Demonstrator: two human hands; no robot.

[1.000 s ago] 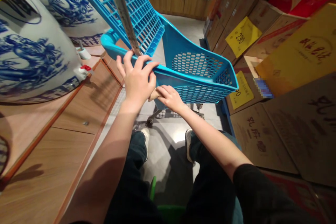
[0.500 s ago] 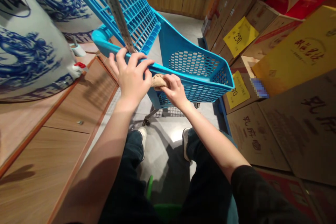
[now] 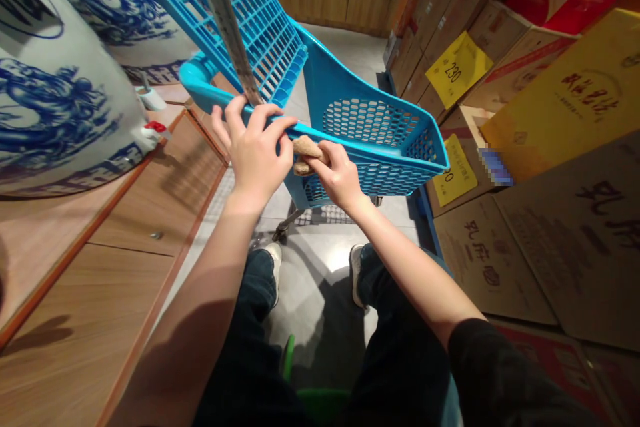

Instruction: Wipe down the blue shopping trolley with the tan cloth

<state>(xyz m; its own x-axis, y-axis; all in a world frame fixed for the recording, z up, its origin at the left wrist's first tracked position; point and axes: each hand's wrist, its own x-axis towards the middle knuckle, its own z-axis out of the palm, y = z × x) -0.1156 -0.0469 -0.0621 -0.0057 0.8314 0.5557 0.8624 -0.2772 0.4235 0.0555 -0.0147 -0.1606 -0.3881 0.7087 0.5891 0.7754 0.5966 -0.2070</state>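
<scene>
My left hand (image 3: 253,153) curls over the top rim of a blue plastic shopping cart (image 3: 373,121), gripping it. My right hand (image 3: 340,177) sits just to the right, at the same rim. Its fingers pinch a tan, crumbly-looking lump (image 3: 306,155), perhaps food, though its exact kind is unclear. The lump rests against the rim between my hands. A long metal strip (image 3: 224,17) rises past my left hand, in front of the cart's folded grid panel (image 3: 240,17).
Large blue-and-white porcelain jars (image 3: 60,97) with taps stand on a wooden shelf (image 3: 135,213) at left. Stacked cardboard cartons (image 3: 575,247) with yellow price cards line the right. The cart's wheels stand on a tiled floor (image 3: 320,253) ahead of my feet.
The tan lump has risen from below the rim, between my hands, to the rim's top edge. My right hand has shifted up and now pinches it more visibly. My left hand stays on the rim.
</scene>
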